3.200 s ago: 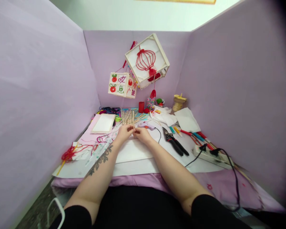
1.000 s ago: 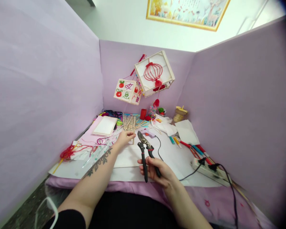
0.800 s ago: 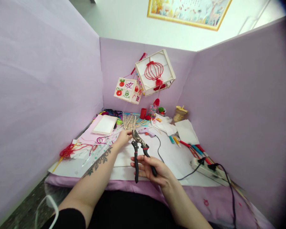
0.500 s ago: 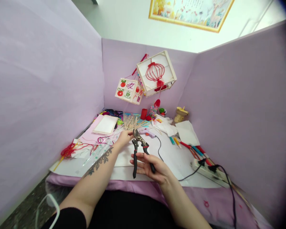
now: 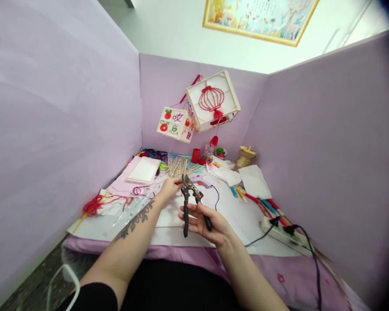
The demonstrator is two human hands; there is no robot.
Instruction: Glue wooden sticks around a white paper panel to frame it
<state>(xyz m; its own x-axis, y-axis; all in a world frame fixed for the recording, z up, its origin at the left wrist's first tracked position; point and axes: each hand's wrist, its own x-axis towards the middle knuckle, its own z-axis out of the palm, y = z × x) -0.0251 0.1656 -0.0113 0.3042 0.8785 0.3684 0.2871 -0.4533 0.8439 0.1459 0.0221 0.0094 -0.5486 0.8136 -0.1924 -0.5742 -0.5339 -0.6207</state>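
Observation:
My right hand (image 5: 209, 222) holds black-handled pruning shears (image 5: 186, 211) by their grips, with the handles spread and the metal jaws pointing away from me. My left hand (image 5: 172, 188) is beside the jaws, its fingertips pinched together near the blade; what they hold is too small to make out. Behind the shears lies a lilac glue gun (image 5: 202, 182) with a black cord. A pile of thin wooden sticks (image 5: 177, 166) lies just beyond my left hand. Under my hands is a white sheet or panel (image 5: 168, 219) on the table.
Two decorated box lanterns (image 5: 211, 101) hang at the back. A white framed panel (image 5: 144, 169) and red yarn (image 5: 93, 204) lie left. On the right are markers (image 5: 240, 194), a power strip (image 5: 287, 234) with cords, and white paper (image 5: 254, 180). Purple partitions (image 5: 311, 142) enclose the table.
The shears have tilted slightly and shifted a little right and away from me with my right hand. My left hand has barely moved.

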